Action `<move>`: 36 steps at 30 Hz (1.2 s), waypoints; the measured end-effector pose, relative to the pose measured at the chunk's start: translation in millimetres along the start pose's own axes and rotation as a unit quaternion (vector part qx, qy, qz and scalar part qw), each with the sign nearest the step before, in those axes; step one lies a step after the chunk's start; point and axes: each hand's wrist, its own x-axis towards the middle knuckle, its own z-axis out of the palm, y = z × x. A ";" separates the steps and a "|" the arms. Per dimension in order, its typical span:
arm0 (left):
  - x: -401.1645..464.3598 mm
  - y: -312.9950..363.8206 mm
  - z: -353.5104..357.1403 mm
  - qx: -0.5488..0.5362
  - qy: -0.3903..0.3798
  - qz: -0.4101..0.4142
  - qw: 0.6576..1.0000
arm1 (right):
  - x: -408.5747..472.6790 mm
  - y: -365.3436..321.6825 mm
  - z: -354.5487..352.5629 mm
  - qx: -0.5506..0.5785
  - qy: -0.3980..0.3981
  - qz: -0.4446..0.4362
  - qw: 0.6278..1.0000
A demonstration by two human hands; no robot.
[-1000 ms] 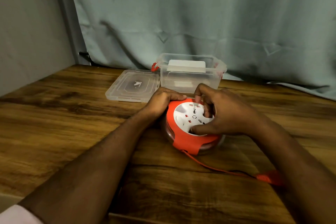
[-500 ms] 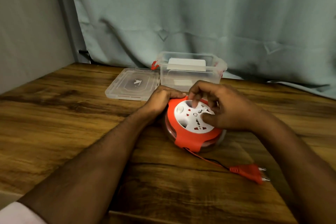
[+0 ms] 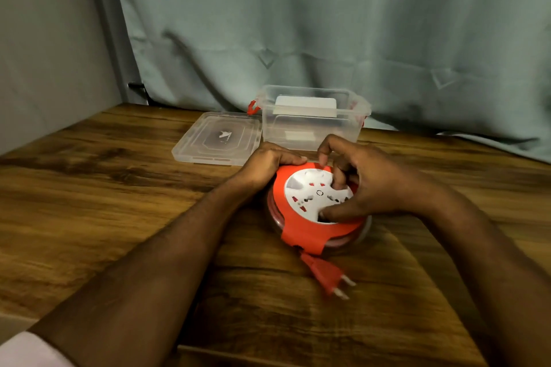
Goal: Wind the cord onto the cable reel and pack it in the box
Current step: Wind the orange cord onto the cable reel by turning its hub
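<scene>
1. The cable reel (image 3: 316,211) lies flat on the table (image 3: 119,188), just right of the frame's centre, white socket face up.
2. The left hand (image 3: 265,165) clasps the reel's orange rim at its upper-left edge, fingers curled over it, steadying the housing.
3. The right hand (image 3: 366,188) sits on the white hub with fingertips dug into its recesses and thumb pressed low on the disc, a turning grip.
4. Winding looks almost done: the plug (image 3: 325,274) lies just below the reel's cord outlet, with hardly any cord showing (the wound coils themselves are hidden inside).
5. The plug's long axis runs diagonally, pins pointing to the lower right of the frame, its cord end toward the reel.
6. Next, I judge, comes a last part-turn to seat the plug, then lifting the reel level into the open box (image 3: 313,125) standing just above it, whose lid (image 3: 217,140) lies to the box's left.
</scene>
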 end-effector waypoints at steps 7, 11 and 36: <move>-0.5 -0.9 1.7 -0.006 0.013 0.024 1.000 | 4.3 -14.7 6.6 -0.096 0.034 0.045 0.994; -1.7 -0.5 2.8 -0.014 0.002 0.026 1.000 | 3.8 -20.7 12.7 -0.113 0.053 0.036 0.992; -40.2 7.6 9.4 0.273 -0.175 0.197 0.925 | 18.7 23.0 32.3 0.074 0.257 0.089 0.959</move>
